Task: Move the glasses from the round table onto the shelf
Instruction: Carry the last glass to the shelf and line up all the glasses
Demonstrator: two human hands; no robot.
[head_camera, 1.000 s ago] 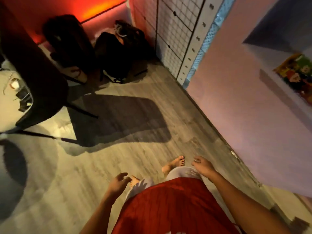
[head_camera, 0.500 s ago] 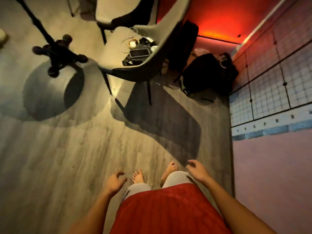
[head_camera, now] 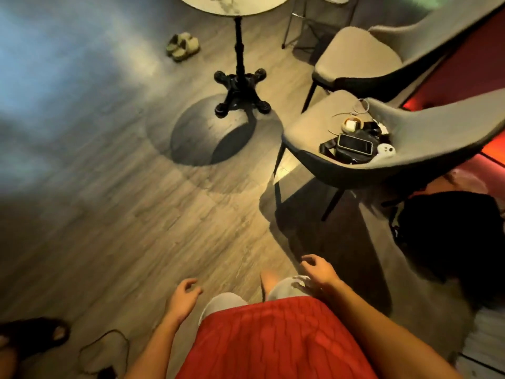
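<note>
View from the head, looking down. Both hands — left hand [head_camera: 183,294] and right hand [head_camera: 318,270] — hang loosely curled and carry nothing. The round counter [head_camera: 232,5] stands at the far side, only its near rim in frame; the glasses (and the shelf) are out of view. Judged stage: approach to the counter — picking up and shelving remain.

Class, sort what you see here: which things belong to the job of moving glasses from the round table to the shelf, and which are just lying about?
Belongs to the job:
round table, only its near edge showing
left hand, empty
right hand, empty
No glasses or shelf in view.

Just lying about:
phone on the near chair
far chair
sandals
black bag
</note>
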